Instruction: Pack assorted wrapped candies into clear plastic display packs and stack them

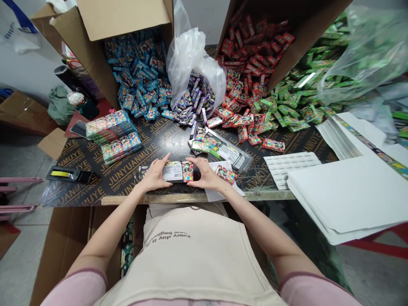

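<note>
Both hands grip a small clear pack (177, 171) of colourful little boxes with a white label, lying at the near edge of the dark plywood table (127, 170). My left hand (155, 175) closes round its left end, thumb on top. My right hand (204, 175) closes round its right end. A single red box (226, 174) lies on a white sheet just right of my right hand. More clear packs and loose boxes (216, 148) lie a little beyond the hands.
Heaps of small boxes fill the back: blue (140, 76) in a carton, purple (194, 100) in a plastic bag, red (248, 63), green (296, 89). Finished packs (113, 134) are stacked left. A black tool (68, 174) lies far left. White sheets (347, 195) cover the right.
</note>
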A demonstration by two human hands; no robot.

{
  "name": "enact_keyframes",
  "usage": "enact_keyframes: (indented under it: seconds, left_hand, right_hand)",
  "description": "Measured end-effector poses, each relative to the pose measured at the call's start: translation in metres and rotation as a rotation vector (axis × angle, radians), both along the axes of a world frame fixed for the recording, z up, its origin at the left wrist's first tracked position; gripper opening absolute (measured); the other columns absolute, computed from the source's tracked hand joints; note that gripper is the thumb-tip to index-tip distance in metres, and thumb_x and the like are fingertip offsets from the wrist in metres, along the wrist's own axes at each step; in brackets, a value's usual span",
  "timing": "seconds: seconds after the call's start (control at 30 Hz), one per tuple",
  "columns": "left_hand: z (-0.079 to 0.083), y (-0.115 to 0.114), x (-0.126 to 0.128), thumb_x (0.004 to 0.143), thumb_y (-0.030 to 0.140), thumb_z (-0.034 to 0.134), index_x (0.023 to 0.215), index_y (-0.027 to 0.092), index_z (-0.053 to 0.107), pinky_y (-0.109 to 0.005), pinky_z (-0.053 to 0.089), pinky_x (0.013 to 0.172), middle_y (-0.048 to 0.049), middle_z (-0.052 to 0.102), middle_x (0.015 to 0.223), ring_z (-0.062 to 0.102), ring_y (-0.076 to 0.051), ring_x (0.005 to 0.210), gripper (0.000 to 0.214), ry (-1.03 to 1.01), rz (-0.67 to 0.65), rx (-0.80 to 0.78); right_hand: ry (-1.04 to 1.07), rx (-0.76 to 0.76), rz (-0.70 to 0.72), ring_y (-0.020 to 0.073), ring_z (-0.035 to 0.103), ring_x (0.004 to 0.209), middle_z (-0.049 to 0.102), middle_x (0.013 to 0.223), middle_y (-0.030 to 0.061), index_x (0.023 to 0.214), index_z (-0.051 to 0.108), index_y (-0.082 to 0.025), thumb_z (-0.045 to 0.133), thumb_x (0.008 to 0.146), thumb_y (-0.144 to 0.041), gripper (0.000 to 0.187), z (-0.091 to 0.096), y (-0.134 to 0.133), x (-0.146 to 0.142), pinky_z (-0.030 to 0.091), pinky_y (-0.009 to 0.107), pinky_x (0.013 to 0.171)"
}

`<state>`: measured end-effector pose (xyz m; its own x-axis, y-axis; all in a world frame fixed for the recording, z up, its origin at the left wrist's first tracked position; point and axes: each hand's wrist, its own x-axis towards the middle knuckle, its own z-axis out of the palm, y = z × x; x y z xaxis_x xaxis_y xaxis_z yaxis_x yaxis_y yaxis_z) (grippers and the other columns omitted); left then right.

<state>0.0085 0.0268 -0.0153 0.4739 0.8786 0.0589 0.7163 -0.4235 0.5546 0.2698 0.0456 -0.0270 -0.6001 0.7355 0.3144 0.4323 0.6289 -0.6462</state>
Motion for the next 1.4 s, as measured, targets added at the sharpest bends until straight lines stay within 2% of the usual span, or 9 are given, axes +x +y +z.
enact_keyframes:
  seconds: [0.13, 0.23, 0.43, 0.5, 0.6, 0.73, 0.93, 1.2, 1.4]
  left_hand:
    - [0.005, 0.003, -0.001, 0.06, 0.03, 0.079, 0.152, 0.02, 0.011, -0.051, 0.031, 0.108, -0.0131, 0.055, 0.129, 0.051, -0.031, 0.12, 0.115, -0.029, -0.035, -0.019]
    - [0.005, 0.004, 0.0, 0.061, 0.035, 0.079, 0.151, 0.02, 0.014, -0.049, 0.038, 0.102, -0.0128, 0.056, 0.126, 0.053, -0.032, 0.117, 0.112, -0.048, 0.025, -0.005]
    - [-0.002, 0.01, 0.015, 0.063, 0.04, 0.077, 0.152, 0.024, 0.013, -0.049, 0.04, 0.1, -0.0109, 0.058, 0.125, 0.054, -0.033, 0.114, 0.111, -0.015, 0.055, 0.025]
    - [-0.008, 0.012, 0.018, 0.065, 0.04, 0.076, 0.152, 0.023, 0.013, -0.049, 0.04, 0.099, -0.0113, 0.058, 0.125, 0.055, -0.033, 0.113, 0.109, 0.024, 0.042, 0.026]
    - [-0.021, 0.013, 0.017, 0.066, 0.041, 0.075, 0.151, 0.022, 0.016, -0.049, 0.042, 0.094, -0.0122, 0.058, 0.12, 0.055, -0.033, 0.109, 0.105, 0.104, 0.04, 0.035]
    - [-0.037, 0.011, 0.014, 0.069, 0.043, 0.071, 0.149, 0.021, 0.023, -0.048, 0.042, 0.093, -0.0126, 0.056, 0.117, 0.052, -0.033, 0.108, 0.096, 0.156, 0.051, 0.079]
    - [-0.042, 0.008, 0.015, 0.073, 0.045, 0.067, 0.149, 0.02, 0.022, -0.049, 0.039, 0.096, -0.0134, 0.054, 0.12, 0.05, -0.033, 0.11, 0.092, 0.164, 0.03, 0.099]
    - [-0.04, 0.007, 0.016, 0.073, 0.044, 0.066, 0.149, 0.022, 0.023, -0.048, 0.04, 0.096, -0.0122, 0.054, 0.12, 0.05, -0.032, 0.11, 0.09, 0.168, 0.029, 0.122]
    - [-0.039, 0.007, 0.017, 0.071, 0.044, 0.067, 0.147, 0.018, 0.03, -0.052, 0.037, 0.1, -0.0132, 0.057, 0.119, 0.052, -0.032, 0.111, 0.088, 0.152, 0.035, 0.15]
  right_hand:
    - [0.057, -0.036, 0.024, 0.0306, 0.049, 0.126, 0.05, 0.14, 0.0144, 0.145, 0.031, -0.022, 0.073, 0.069, -0.059, 0.094, 0.0, 0.001, 0.001, 0.034, 0.049, 0.104]
    - [0.074, -0.032, -0.207, 0.0318, 0.046, 0.131, 0.052, 0.139, 0.0159, 0.148, 0.024, -0.022, 0.071, 0.067, -0.065, 0.103, 0.001, -0.009, -0.004, 0.021, 0.054, 0.112]
    - [0.013, -0.097, -0.205, 0.0225, 0.051, 0.128, 0.059, 0.134, 0.0097, 0.149, 0.024, -0.024, 0.039, 0.096, -0.048, 0.06, -0.001, -0.016, -0.004, 0.02, 0.049, 0.113]
    - [0.009, -0.011, -0.393, 0.0241, 0.045, 0.133, 0.053, 0.14, 0.009, 0.144, 0.035, -0.026, 0.04, 0.094, -0.046, 0.053, 0.001, 0.005, 0.025, 0.022, 0.049, 0.112]
    - [0.036, 0.11, -0.929, 0.0264, 0.042, 0.132, 0.049, 0.141, 0.0119, 0.141, 0.039, -0.022, 0.041, 0.092, -0.038, 0.052, 0.004, 0.054, 0.099, 0.028, 0.049, 0.109]
    - [-0.158, 0.014, -1.344, 0.0317, 0.035, 0.131, 0.044, 0.143, 0.0165, 0.139, 0.042, -0.014, 0.045, 0.084, -0.025, 0.057, -0.003, 0.118, 0.199, 0.029, 0.05, 0.106]
    - [-0.308, -0.138, -1.047, 0.0352, 0.041, 0.124, 0.047, 0.139, 0.0197, 0.146, 0.033, -0.014, 0.066, 0.072, -0.033, 0.083, -0.026, 0.161, 0.244, 0.034, 0.047, 0.1]
    - [-0.262, -0.341, -1.325, 0.0373, 0.049, 0.114, 0.05, 0.124, 0.0225, 0.131, 0.049, -0.011, 0.08, 0.055, -0.051, 0.092, -0.024, 0.156, 0.234, 0.039, 0.045, 0.096]
    - [0.006, 0.007, -1.327, 0.0295, 0.045, 0.119, 0.046, 0.125, 0.0177, 0.131, 0.042, -0.012, 0.071, 0.065, -0.035, 0.076, 0.014, 0.124, 0.221, 0.037, 0.04, 0.102]
